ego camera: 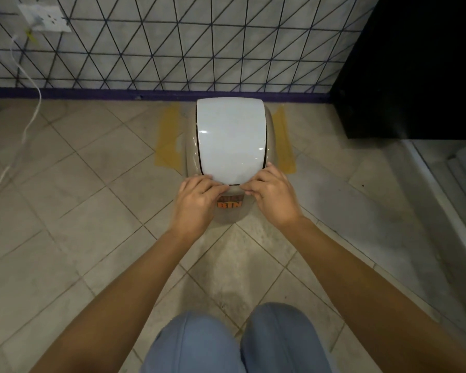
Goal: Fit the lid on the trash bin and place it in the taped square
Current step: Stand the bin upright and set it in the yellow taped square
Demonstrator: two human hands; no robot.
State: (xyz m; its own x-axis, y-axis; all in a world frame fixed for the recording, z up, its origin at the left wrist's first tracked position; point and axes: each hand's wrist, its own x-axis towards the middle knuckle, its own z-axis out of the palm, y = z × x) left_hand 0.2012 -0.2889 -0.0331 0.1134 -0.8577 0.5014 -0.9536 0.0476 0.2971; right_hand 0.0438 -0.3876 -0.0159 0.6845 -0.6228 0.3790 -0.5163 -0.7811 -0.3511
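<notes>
Flanking bin (228, 214), yellow tape (168, 138), black cabinet (414, 63) right

The trash bin (228, 211) is beige with an orange label on its near face, standing upright on the floor close to the far wall. Its lid (230, 138), a glossy white curved flap in a beige surround, sits on top of it. Strips of yellowish tape (168, 138) marking the taped square show on the floor at the bin's left and right sides.
</notes>
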